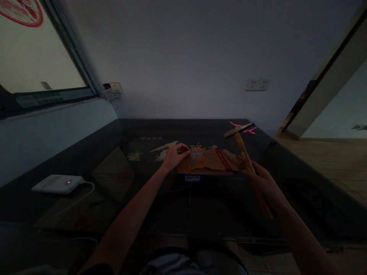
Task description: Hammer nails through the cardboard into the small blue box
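Note:
My right hand (258, 175) is wrapped round the wooden handle of a hammer (243, 147), whose head is raised at the upper end over the table. In front of me lies a long tan patterned piece (213, 159) with a dark red band and an orange left end; its material is hard to tell. At that left end is my left hand (178, 154), thumb and forefinger pinched together. Whatever they hold is too small to make out. Beneath the piece's front edge shows a small blue box-like thing (194, 178) with a pale label.
The dark glossy table (218, 206) has a floral print and meets the wall. A white power bank (59, 184) with a cable lies at left. Pink strips (250, 131) lie at the far right corner. Sockets (257, 84) are on the wall.

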A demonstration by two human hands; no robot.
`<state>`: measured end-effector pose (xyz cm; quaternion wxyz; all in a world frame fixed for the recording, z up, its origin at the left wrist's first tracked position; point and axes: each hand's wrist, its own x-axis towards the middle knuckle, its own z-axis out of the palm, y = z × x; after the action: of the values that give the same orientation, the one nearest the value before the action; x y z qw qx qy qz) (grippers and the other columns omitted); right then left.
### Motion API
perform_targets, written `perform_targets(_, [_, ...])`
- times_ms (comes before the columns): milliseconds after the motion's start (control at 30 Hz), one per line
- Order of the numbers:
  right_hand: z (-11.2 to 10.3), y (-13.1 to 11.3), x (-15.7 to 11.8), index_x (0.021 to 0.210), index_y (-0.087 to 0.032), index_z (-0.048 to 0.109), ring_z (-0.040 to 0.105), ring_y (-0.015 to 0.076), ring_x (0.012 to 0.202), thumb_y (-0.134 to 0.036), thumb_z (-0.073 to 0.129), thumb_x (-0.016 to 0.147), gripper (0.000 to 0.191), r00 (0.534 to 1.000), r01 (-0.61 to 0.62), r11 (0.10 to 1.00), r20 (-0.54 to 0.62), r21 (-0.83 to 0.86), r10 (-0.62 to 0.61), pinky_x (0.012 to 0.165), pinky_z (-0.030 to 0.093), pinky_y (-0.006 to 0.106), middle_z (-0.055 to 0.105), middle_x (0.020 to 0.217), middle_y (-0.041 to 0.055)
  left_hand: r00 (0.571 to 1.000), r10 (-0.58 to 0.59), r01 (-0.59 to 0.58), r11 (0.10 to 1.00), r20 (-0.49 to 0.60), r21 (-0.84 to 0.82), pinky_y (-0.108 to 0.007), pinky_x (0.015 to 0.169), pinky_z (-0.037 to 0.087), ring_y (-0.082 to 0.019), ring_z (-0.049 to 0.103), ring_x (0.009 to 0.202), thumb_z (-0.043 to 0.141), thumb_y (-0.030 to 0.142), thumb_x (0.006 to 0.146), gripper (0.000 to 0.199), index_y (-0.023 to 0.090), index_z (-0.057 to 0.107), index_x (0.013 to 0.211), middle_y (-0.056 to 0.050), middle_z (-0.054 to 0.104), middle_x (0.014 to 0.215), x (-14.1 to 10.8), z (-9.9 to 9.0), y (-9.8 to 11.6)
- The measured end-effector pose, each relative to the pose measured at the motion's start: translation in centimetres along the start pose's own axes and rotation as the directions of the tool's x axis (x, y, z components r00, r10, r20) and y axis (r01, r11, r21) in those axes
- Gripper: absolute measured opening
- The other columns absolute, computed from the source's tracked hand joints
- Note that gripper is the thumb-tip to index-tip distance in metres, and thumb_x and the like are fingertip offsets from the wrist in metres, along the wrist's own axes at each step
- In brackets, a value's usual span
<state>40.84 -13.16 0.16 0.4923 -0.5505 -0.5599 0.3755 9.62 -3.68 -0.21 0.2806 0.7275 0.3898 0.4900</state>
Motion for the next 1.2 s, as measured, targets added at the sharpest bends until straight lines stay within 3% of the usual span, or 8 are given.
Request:
perform_targets(133, [0.2,0.1,0.0,0.108,-0.021,0.059,0.053,0.0292,0.113,-0.036,0.064,0.072,0.040,0.998,0.040,0.998,0.042,-0.048,-0.038,0.096,0.040,0.042,0.063,0.117,0.0062,1.000,-0.011,0.011,1.000,-0.011,-0.004,-0.031,0.074,0.055,-0.014,0.064,0.071,0.063,0.022,0.075,0.008,0.014,0.061,0.078,-0.003,0.065,0.076,-0.1,-0.1,0.4])
perform_targets(333, [0.3,1.0,0.2,0.093,-0.020,0.064,0.039,0.0294,0.127,-0.036,0.063,0.072,0.026,0.986,0.168,0.981,0.027,-0.093,-0.166,0.107,0.027,0.042,0.047,0.134,0.0080,0.999,0.023,-0.022,0.998,-0.028,0.053,-0.030,0.074,0.055,-0.014,0.064,0.074,0.062,0.020,0.076,0.007,0.015,0.061,0.080,-0.003,0.066,0.078,-0.2,-0.1,0.6])
perform_targets(833, [0.4,1.4,0.1,0.092,-0.021,0.065,0.042,0.0276,0.124,-0.034,0.062,0.073,0.024,0.981,0.193,0.974,0.045,-0.122,-0.189,0.106,0.029,0.041,0.050,0.127,0.0080,0.996,0.036,-0.048,0.988,0.086,0.147,-0.030,0.073,0.054,-0.015,0.065,0.075,0.058,0.022,0.078,0.007,0.016,0.061,0.081,-0.004,0.067,0.078,0.1,0.0,1.2])
perform_targets(1200, [0.3,0.6,-0.2,0.092,-0.021,0.066,0.040,0.0275,0.126,-0.036,0.063,0.070,0.027,0.974,0.225,0.964,0.038,-0.144,-0.221,0.104,0.032,0.040,0.050,0.128,0.0085,0.996,0.061,-0.078,0.960,0.071,0.269,-0.029,0.071,0.051,-0.015,0.064,0.073,0.060,0.023,0.076,0.009,0.018,0.064,0.081,-0.002,0.068,0.078,-0.3,0.6,1.0])
